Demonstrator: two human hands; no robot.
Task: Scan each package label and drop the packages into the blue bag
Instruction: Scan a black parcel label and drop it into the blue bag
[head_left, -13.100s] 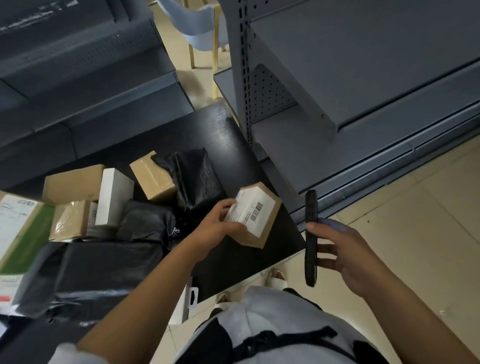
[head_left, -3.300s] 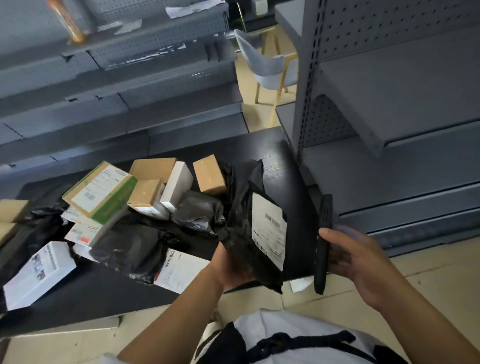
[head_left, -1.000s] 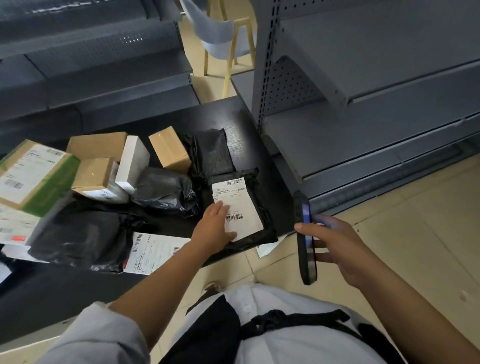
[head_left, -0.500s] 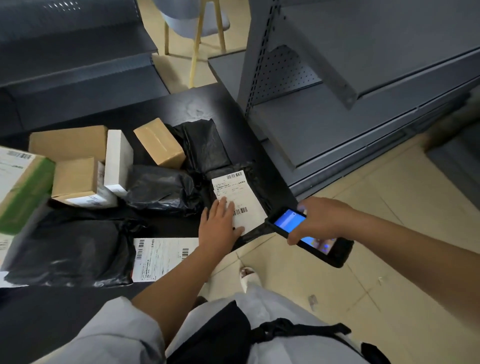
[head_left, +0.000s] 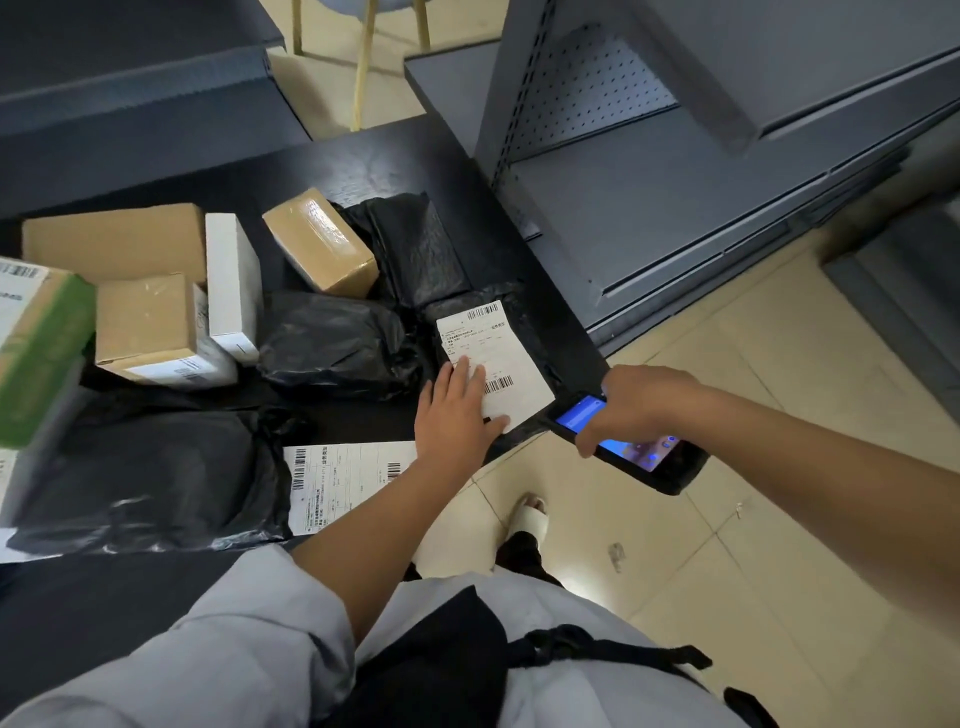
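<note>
Your left hand lies flat, fingers straight and together, pressing on the white label of a black mailer bag. That bag sits at the near right corner of the black table, and its lower edge hangs slightly past the table's rim. The label faces up, with one barcode at its top edge and another just right of your fingertips.

Your right hand grips a dark handheld scanner from above, fingers curled over its body. The scanner's screen glows blue and its front end points at the label, just beside the bag's lower right corner and off the table edge, over the tiled floor.

Behind the bag, further from you, lies another black bag, with a taped brown box touching its left side. Left of the bag you are pressing sits a puffy black bag. Further left stand a white box on edge, a small brown box and a larger brown box behind them. A green-sided box shows at the left edge. Near you, left of your forearm, a large black bag lies with its label up. Grey metal shelving stands right against the table's right side. The blue bag is out of view.
</note>
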